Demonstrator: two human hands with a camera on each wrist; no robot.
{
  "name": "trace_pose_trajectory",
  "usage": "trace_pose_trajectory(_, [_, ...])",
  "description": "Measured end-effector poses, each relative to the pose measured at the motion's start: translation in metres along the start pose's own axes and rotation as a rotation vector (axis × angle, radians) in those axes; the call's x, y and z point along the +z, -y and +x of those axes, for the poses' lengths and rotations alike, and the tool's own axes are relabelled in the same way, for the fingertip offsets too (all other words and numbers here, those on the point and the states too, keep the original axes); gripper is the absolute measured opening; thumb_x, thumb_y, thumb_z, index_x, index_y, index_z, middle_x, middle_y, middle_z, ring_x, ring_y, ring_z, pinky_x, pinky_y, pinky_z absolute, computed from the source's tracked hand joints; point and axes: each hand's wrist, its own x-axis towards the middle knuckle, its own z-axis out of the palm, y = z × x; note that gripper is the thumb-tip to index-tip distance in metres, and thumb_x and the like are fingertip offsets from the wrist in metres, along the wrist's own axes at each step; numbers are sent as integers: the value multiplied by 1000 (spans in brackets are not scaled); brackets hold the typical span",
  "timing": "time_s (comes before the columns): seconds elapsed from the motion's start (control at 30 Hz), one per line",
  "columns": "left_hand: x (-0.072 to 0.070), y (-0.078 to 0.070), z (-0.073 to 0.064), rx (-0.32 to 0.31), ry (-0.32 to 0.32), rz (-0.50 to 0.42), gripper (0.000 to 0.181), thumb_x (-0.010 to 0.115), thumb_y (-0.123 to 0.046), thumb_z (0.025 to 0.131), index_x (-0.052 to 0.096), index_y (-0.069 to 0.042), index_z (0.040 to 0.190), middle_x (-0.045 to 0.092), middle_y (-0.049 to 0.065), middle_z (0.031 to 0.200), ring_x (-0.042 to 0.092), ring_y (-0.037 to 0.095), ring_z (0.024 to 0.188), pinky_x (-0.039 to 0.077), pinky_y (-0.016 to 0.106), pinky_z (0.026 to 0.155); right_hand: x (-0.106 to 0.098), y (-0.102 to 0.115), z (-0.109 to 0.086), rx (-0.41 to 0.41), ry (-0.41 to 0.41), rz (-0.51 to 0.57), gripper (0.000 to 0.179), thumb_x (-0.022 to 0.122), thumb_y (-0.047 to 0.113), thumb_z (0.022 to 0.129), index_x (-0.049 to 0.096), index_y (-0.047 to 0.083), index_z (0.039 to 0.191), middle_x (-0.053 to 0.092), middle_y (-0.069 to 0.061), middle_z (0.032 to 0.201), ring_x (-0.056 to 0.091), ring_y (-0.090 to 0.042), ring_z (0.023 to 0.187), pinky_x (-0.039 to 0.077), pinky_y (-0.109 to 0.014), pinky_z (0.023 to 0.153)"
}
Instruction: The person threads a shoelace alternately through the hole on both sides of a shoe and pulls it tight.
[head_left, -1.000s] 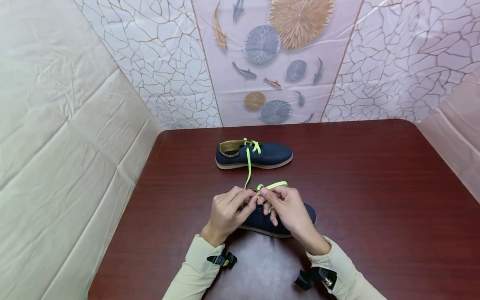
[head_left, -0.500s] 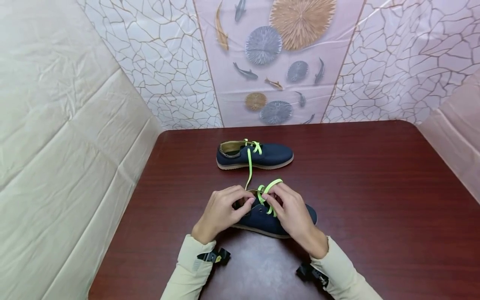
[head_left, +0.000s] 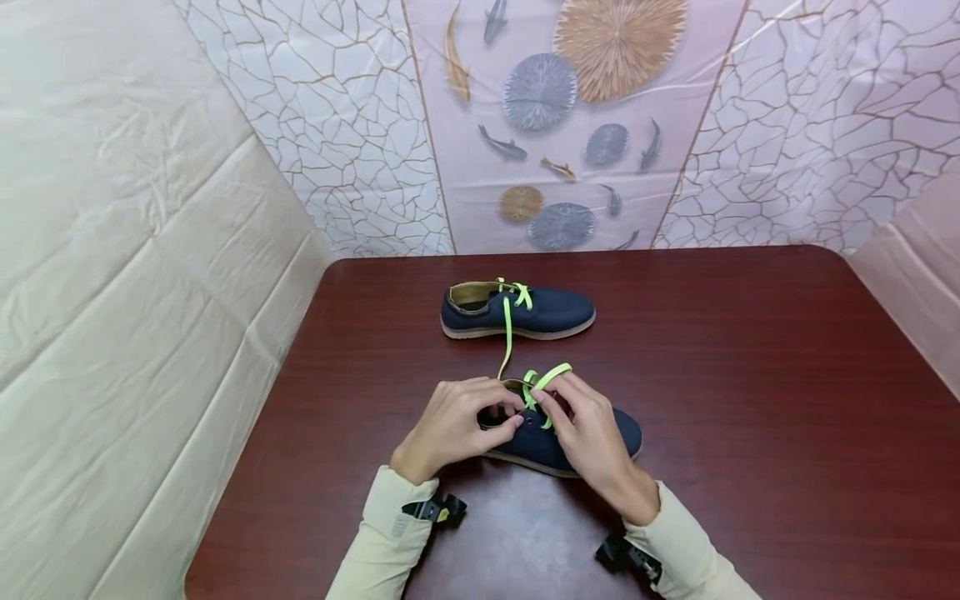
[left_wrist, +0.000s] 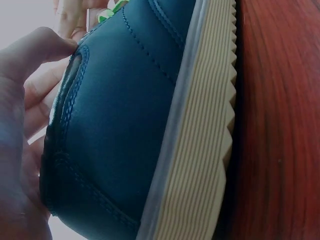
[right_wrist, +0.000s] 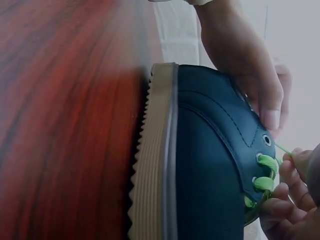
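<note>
A navy shoe (head_left: pixel 534 448) with a ridged tan sole stands on the table, toe to the right. My left hand (head_left: pixel 456 421) pinches the shoe's eyelet edge, thumb outside and fingers reaching into the opening. In the right wrist view, the left thumb lies beside a metal-ringed eyelet (right_wrist: pixel 267 140) with no lace through it. A neon green shoelace (head_left: pixel 553 375) threads the lower eyelets. Its loose length is pinched by my right hand (head_left: pixel 592 433) just above the shoe's front. The lace's tip is not clearly visible.
Behind stands a matching navy shoe (head_left: pixel 555 312), partly laced. One green lace end (head_left: pixel 507 337) hangs from it toward the near shoe. The dark red wooden table (head_left: pixel 750 400) ends at a patterned curtain (head_left: pixel 487 183) at the back.
My left hand has left the lace between the two hands and now holds the shoe's eyelet edge. The right hand has kept the lace, drawn slightly to the right.
</note>
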Motion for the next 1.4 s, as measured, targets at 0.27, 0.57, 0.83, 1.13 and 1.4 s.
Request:
trace_pose_trajectory(0.27, [2,1,2,-8,13,-38,6,80,-22,92,77,-24,96,68,-16,86,58,-6,74,44,12,63,-1,-3,-7,-18,1,-118,8,71,7,101,67,12,96,53,7,81,44,-4,62,42,-24,56])
trace_pose_trajectory(0.57, [-1,2,0,19,15,-114,6,81,-20,94,80,-23,100,73,-15,93,62,-4,78,48,13,65,1,2,-7,-27,86,-208,10,70,12,103,65,14,94,55,6,87,50,-10,79,46,-30,66])
trace_pose_trajectory(0.83, [-4,2,-1,40,33,-147,10,83,-18,93,82,-23,101,75,-15,98,65,-3,91,52,16,74,-3,4,-6,149,153,-43,16,69,12,103,66,16,87,49,7,74,44,-7,68,40,-28,64])
trace_pose_trajectory(1.13, [-3,2,2,63,26,-152,11,83,-18,92,82,-23,102,76,-14,100,64,-4,91,53,15,78,-9,1,-3,256,222,66,13,70,16,103,70,17,90,49,6,75,46,-7,66,40,-26,61])
trace_pose_trajectory(1.4, [-6,0,0,95,43,-134,13,85,-14,90,82,-24,98,70,-13,105,65,-4,98,52,15,77,-10,0,0,313,310,117,25,67,18,106,62,19,81,46,5,75,44,-8,62,37,-26,62])
